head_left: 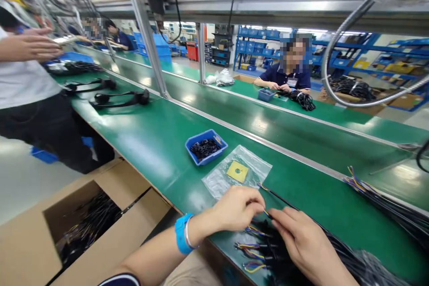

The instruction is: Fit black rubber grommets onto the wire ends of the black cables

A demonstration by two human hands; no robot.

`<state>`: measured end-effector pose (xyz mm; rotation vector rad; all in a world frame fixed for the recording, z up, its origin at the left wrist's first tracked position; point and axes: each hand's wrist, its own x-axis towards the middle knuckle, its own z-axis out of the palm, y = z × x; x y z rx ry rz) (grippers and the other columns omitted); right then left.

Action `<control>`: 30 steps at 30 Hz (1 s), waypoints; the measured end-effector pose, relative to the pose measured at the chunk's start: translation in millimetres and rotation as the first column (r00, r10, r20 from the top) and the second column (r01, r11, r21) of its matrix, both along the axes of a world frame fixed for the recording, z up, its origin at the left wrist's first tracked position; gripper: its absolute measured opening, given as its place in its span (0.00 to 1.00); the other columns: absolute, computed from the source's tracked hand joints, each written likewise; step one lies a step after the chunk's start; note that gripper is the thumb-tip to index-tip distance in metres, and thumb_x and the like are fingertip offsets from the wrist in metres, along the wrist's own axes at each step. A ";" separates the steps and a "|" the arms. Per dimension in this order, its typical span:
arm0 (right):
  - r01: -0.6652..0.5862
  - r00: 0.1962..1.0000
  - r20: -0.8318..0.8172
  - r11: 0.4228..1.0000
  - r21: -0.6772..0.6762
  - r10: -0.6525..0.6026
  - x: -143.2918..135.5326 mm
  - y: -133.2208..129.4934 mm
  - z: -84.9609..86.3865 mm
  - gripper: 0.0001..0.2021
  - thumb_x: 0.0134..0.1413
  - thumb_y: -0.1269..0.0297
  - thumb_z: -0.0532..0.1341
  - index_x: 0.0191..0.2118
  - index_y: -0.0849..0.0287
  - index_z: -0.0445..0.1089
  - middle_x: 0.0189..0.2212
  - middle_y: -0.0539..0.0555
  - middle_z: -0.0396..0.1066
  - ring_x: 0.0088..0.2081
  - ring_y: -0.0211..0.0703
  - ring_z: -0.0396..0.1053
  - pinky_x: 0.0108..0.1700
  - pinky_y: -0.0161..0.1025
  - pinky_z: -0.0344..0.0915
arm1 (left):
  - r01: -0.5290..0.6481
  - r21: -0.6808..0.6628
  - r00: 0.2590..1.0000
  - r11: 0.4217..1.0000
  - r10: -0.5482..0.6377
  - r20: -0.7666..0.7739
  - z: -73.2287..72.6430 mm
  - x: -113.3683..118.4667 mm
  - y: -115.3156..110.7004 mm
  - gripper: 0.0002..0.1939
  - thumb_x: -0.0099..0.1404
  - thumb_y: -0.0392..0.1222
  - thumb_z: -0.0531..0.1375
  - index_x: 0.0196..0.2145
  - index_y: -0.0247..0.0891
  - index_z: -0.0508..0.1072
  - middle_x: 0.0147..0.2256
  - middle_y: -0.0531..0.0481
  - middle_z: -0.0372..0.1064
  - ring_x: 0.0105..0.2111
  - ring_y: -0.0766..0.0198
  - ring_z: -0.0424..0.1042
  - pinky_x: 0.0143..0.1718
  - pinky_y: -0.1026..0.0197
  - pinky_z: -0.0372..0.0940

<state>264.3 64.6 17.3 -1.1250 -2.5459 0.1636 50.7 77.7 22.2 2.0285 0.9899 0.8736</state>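
Note:
My left hand (pixel 236 208), a blue band on its wrist, is closed in a pinch on the thin coloured wires of a cable. Close beside it, my right hand (pixel 303 239) grips the black cable (pixel 269 215) just behind those wires; most of the cable is hidden. Below both hands lie several black cables (pixel 268 250) side by side, their yellow, blue and red wire ends pointing left. A single cable (pixel 279 196) with bare coloured ends runs behind my fingers. Beyond my left hand rests a clear plastic bag (pixel 216 182) with a yellow square piece (pixel 237 171) with a hole.
A blue bin (pixel 191 154) of small black parts stands beyond the bag. More cables (pixel 382 201) lie at right. An open carton (pixel 30 232) holds cables at lower left. Metal posts and a rail (pixel 214 121) divide the green bench. Co-workers stand left and sit opposite.

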 end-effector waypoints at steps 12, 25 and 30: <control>0.040 0.976 -0.217 0.983 0.180 0.001 1.3 1.2 -1.8 0.09 0.62 0.59 0.54 0.43 0.50 0.69 0.34 0.49 0.75 0.34 0.41 0.74 0.36 0.35 0.72 | -0.273 0.373 0.639 0.887 0.457 -0.619 47.5 -121.5 107.5 0.13 0.63 0.32 0.51 0.38 0.37 0.74 0.39 0.42 0.73 0.42 0.56 0.70 0.42 0.57 0.63; 0.081 0.987 -0.136 0.996 -0.041 -0.086 -9.9 -9.8 10.0 0.10 0.64 0.66 0.50 0.40 0.52 0.69 0.29 0.50 0.69 0.31 0.41 0.69 0.34 0.36 0.67 | -0.400 0.260 0.792 0.879 0.474 -0.385 25.2 -143.1 129.9 0.04 0.59 0.35 0.54 0.27 0.38 0.66 0.33 0.44 0.69 0.38 0.54 0.69 0.45 0.50 0.63; 0.085 0.982 -0.161 0.993 -0.078 -0.096 -10.4 -11.0 11.5 0.10 0.64 0.67 0.50 0.40 0.54 0.69 0.29 0.51 0.68 0.30 0.41 0.67 0.33 0.36 0.65 | -0.462 -0.084 0.887 0.883 0.461 -0.031 29.6 -124.5 102.8 0.14 0.65 0.51 0.53 0.37 0.37 0.64 0.34 0.44 0.75 0.31 0.61 0.75 0.35 0.57 0.71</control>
